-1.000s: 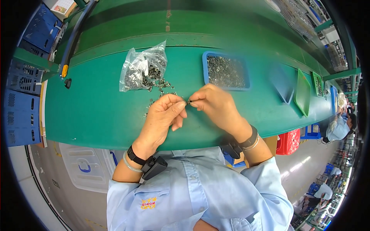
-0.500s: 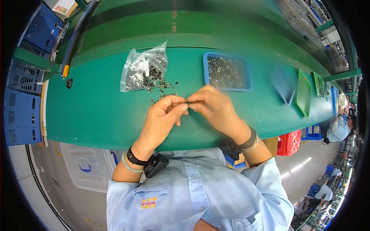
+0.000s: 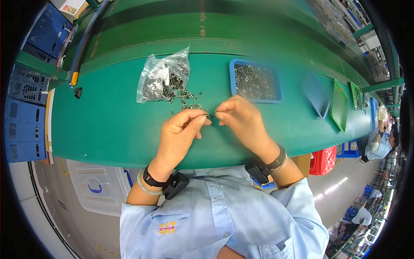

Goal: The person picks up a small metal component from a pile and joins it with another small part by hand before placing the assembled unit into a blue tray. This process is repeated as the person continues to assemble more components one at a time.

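My left hand [image 3: 181,129] is pinched, thumb against forefinger, on a small dark metal piece [image 3: 205,115] that barely shows at the fingertips. A short gap to its right, my right hand [image 3: 243,121] is also closed in a pinch; whatever sits between those fingertips is too small to make out. Just beyond my left fingers lies a loose scatter of small metal pieces [image 3: 186,94]. It spills from the mouth of a clear plastic bag [image 3: 148,88] that holds many more. Behind my right hand stands a blue tray [image 3: 233,82] filled with similar small pieces.
To the right are an upturned-looking blue tray [image 3: 317,95], a green tray [image 3: 340,105] and a smaller green tray of parts [image 3: 356,96]. Blue crates [image 3: 26,129] line the left side. A clear lidded box [image 3: 97,185] and a red container [image 3: 323,160] sit below the green table [image 3: 108,129].
My fingertips, which met at one small dark piece, have come apart. The right hand has shifted slightly right, while the left stays nearly in place.
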### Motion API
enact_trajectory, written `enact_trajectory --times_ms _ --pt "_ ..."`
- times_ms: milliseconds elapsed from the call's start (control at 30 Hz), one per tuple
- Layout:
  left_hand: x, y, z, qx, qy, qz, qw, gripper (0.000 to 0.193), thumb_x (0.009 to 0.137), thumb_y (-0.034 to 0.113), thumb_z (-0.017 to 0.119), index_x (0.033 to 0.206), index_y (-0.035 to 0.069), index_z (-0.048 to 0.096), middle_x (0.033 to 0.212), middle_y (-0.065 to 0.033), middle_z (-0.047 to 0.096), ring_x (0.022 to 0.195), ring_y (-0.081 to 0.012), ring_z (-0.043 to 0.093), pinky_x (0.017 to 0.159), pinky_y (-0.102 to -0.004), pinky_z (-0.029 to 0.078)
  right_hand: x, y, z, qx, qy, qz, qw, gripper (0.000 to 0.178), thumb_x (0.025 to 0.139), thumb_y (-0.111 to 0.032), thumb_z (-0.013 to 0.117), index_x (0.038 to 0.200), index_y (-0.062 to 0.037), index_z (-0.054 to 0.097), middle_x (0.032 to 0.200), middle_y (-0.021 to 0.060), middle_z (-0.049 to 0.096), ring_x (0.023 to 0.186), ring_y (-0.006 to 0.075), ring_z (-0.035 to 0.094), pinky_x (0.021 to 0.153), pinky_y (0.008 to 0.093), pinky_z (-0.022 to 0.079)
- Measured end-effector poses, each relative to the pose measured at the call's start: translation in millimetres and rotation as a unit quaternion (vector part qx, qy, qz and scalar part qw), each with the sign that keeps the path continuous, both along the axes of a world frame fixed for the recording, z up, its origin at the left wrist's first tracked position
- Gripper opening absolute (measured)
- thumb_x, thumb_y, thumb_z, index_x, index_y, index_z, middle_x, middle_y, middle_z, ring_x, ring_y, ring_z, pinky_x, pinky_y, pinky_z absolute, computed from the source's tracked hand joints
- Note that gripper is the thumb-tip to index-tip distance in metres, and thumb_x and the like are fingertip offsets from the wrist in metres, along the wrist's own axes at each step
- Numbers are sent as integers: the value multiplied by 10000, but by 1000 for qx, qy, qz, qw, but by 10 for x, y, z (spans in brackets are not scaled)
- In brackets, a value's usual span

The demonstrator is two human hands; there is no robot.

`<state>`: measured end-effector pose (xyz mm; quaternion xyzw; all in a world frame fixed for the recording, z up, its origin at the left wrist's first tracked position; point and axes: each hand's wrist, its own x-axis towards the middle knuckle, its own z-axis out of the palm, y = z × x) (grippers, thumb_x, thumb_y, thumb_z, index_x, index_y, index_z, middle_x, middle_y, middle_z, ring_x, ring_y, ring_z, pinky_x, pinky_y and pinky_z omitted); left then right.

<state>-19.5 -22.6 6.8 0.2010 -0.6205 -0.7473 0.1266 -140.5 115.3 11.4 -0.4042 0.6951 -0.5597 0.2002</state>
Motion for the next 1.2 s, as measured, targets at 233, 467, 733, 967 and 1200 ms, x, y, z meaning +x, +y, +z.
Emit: enact_trajectory --times_ms 233,467,733,967,1200 --pt "28 -89 25 151 -37 -31 987 144 908 167 598 938 32 639 817 -28 656 581 -43 505 491 -170 365 66 -119 20 -29 227 1 974 158 774 -62 688 902 -39 598 847 78 597 729 238 620 608 313 502" --pt "27 -79 55 109 -39 -29 993 118 910 142 587 926 31 624 787 -12 637 563 -41 492 484 -173 364 24 -107 -18 -29 269 22 962 149 761 -47 687 881 -44 600 830 71 607 733 260 616 617 340 498" --pt "28 -110 56 9 -77 0 997 78 904 101 577 909 30 609 747 2 606 578 -44 500 514 -189 404 -38 -65 -5 -4 216 -15 976 185 772 -25 684 937 -39 601 835 83 608 749 218 620 632 298 496" --pt "33 -20 32 -236 5 32 971 81 861 64 612 927 17 604 719 -53 601 604 -135 558 536 -268 448 45 -146 17 34 48 28 998 156 835 -52 653 970 -15 585 825 52 609 751 117 615 649 247 499" --pt "31 3 37 -427 42 85 899 108 819 41 645 913 30 595 749 -89 587 592 -209 551 534 -319 449 55 -131 14 41 -151 9 988 133 865 -69 637 953 9 574 860 33 613 748 94 606 655 224 503"
